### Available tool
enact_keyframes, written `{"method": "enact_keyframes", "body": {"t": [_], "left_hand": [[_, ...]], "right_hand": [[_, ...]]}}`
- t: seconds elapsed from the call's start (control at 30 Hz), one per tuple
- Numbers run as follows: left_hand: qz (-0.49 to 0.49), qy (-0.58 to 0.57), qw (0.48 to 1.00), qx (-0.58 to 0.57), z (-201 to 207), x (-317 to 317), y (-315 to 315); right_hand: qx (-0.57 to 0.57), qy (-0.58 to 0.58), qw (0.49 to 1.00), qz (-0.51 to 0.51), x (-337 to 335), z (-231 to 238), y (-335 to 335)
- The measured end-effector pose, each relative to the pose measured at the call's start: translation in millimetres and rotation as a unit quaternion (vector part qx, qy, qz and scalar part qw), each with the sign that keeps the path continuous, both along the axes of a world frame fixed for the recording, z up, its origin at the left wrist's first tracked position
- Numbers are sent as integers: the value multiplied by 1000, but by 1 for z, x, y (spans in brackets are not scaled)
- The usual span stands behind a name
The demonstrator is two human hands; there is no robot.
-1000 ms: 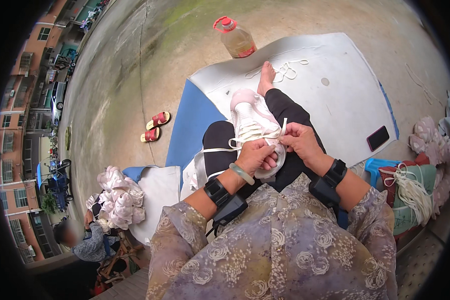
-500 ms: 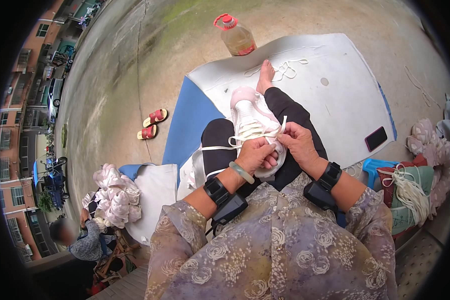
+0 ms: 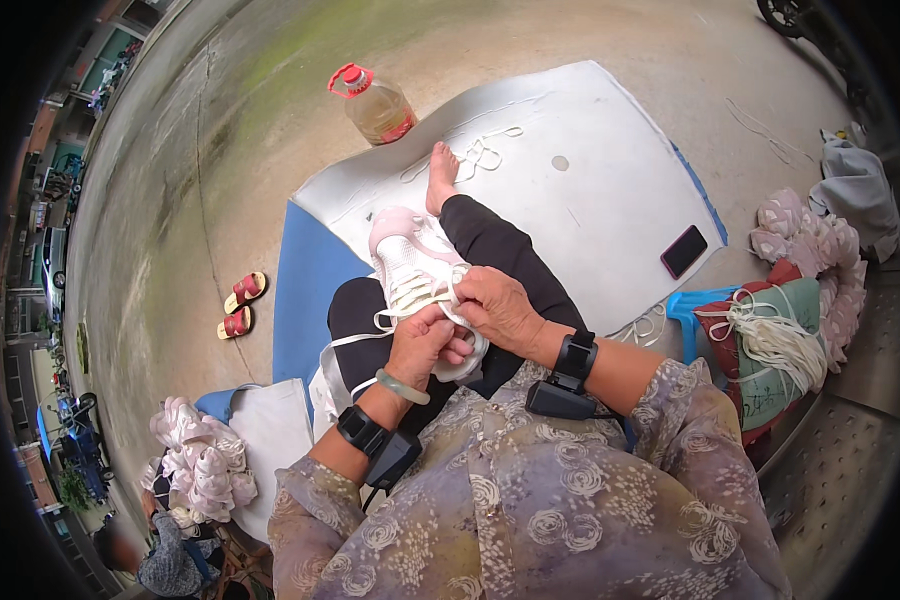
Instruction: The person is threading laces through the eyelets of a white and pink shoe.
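A pink and white sneaker [image 3: 398, 250] lies across my lap, its toe pointing away from me. White shoelace [image 3: 410, 290] runs in rows over its tongue, and a loose length trails off to the left over my knee. At the collar end, my left hand [image 3: 425, 345] is closed, thumb and finger pinching the lace. Right beside it, my right hand [image 3: 500, 308] pinches the lace by the upper eyelets. The fingers partly hide the lace ends and the shoe's opening.
A white mat [image 3: 610, 180] with a phone [image 3: 684, 252] and loose laces lies ahead. Beyond it stands a bottle [image 3: 375, 110]. Red slippers [image 3: 240, 305] are left. Sneakers are piled left [image 3: 205, 455] and right [image 3: 815, 250], near a lace bundle [image 3: 775, 345]. A person [image 3: 170, 560] sits lower left.
The view has turned to the right, so everything sits further left in it. My hands stay close together at the sneaker's laces; the upright lace end by my right hand no longer stands out.
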State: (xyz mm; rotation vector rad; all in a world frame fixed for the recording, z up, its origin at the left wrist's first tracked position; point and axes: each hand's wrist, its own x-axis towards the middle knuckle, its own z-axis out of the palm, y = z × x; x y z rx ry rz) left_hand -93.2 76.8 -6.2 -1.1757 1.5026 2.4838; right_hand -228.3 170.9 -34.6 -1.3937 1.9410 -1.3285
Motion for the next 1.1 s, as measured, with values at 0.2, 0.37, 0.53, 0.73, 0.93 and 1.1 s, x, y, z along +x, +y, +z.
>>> {"method": "enact_keyframes", "body": {"t": [0.2,0.37,0.53,0.73,0.93,1.1], "left_hand": [[-4,-55,998,-13,-5,-12,4],[-40,-76,995,-46,-9,-9,1],[-81,-90,986,-116,15,8,-6],[-123,-201,961,-146,37,102,-46],[-145,-223,943,-202,32,131,-46],[-105,-150,708,-682,28,90,-42]], "right_hand": [[98,-279,955,20,-4,-13,5],[86,-192,976,59,-12,-11,13],[90,-297,948,67,-24,-24,17],[100,-313,943,53,-18,-22,15],[97,-305,946,53,-16,-18,12],[90,-338,937,20,-13,-11,11]]}}
